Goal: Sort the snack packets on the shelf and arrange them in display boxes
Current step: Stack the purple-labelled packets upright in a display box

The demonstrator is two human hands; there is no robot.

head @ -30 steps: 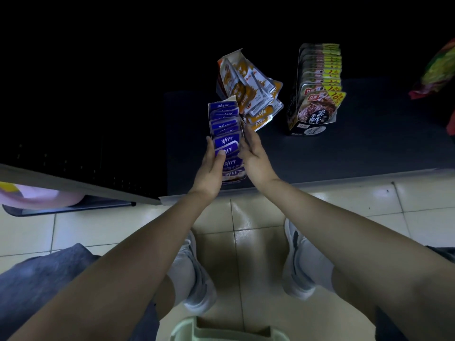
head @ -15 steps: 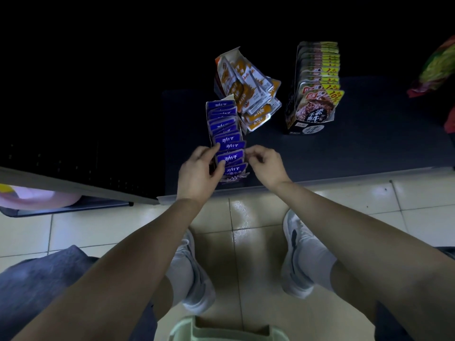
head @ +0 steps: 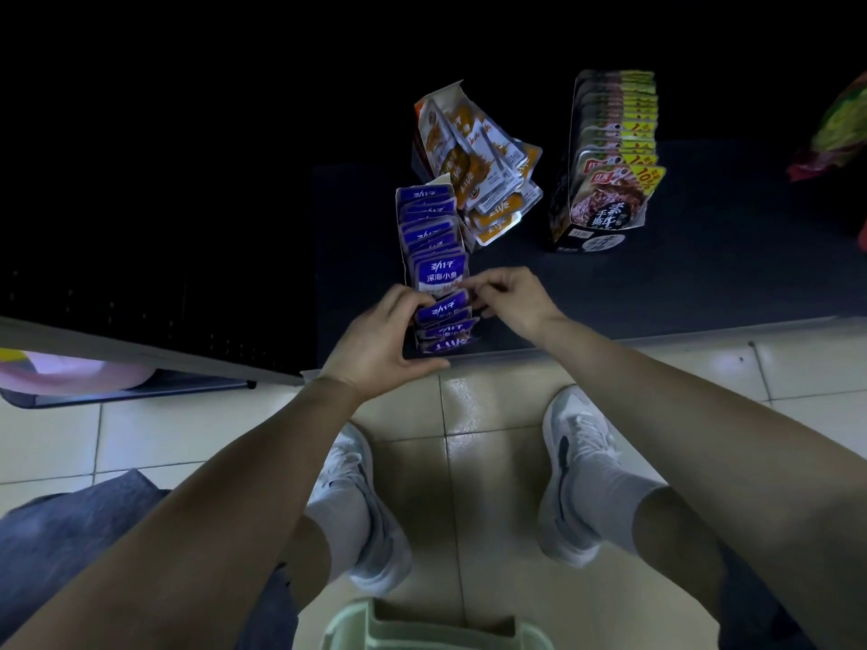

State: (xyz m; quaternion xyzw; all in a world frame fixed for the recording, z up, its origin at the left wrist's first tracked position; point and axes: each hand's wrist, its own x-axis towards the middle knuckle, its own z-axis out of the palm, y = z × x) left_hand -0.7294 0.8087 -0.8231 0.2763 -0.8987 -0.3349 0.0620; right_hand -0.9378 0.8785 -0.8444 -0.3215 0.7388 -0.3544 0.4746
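Risk: left hand (head: 380, 337) grips purple packets (head: 434, 236) at 9 o'clock, right hand (head: 513, 297) pinches one at 3 o'clock; a tug could spill the row off the shelf (head: 657, 293).

The shelf (head: 657, 283) holds the near box (head: 434, 236) leftmost, tipped box (head: 474, 166) behind it, full box (head: 610, 180) rightmost.

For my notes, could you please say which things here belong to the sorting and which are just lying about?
In the job: purple packets, orange packets, dark packet box, left hand, right hand.
Lying about: green basket, pink item.
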